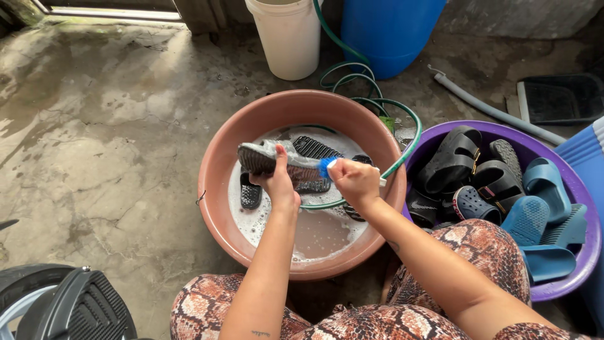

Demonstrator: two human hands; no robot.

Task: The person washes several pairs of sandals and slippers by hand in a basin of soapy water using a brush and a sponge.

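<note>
Home washyard: wet concrete floor (107,126), basins (217,189).

Both forearms are bare, with no sleeves, rings or watch in view. A small dark tattoo marks the left forearm (260,333) at the bottom of the frame, another the right forearm (394,247). The trousers (484,252) carry a brown, black and cream snakeskin print

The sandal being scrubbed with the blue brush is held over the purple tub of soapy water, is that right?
Not quite. The head view shows the left hand holding the sandal and the right hand working the blue brush over the terracotta-coloured basin of soapy water. The purple tub sits beside it, filled with other footwear.
</note>
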